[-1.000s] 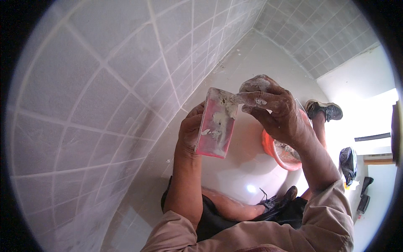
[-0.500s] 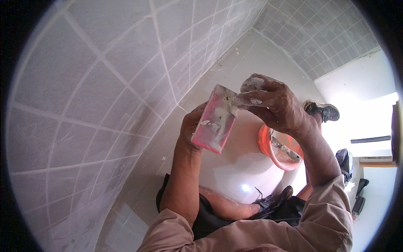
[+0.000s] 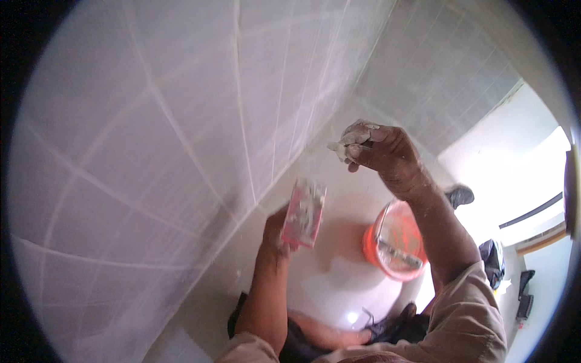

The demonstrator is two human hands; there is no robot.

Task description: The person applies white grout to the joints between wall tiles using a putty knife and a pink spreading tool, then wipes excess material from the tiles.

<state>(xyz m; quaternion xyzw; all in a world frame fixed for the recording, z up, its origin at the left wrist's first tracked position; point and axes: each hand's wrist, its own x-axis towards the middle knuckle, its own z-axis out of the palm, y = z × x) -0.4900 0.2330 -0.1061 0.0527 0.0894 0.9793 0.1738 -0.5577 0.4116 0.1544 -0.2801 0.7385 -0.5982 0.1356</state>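
While the orange bucket (image 3: 371, 247) is crossed by a tool (image 3: 399, 253), the right hand (image 3: 384, 152), pinching paste (image 3: 337, 148), is now parted from the pink slab (image 3: 304, 213) gripped in the left hand (image 3: 275, 228).

Pink rectangular slab (image 3: 305, 213), face smeared with pale grey-white paste; top end leaning slightly right; held along left edge in left hand (image 3: 276, 232). Whitish paste dab (image 3: 336, 148), irregular; at right hand's (image 3: 387, 152) fingertips, apart from slab.
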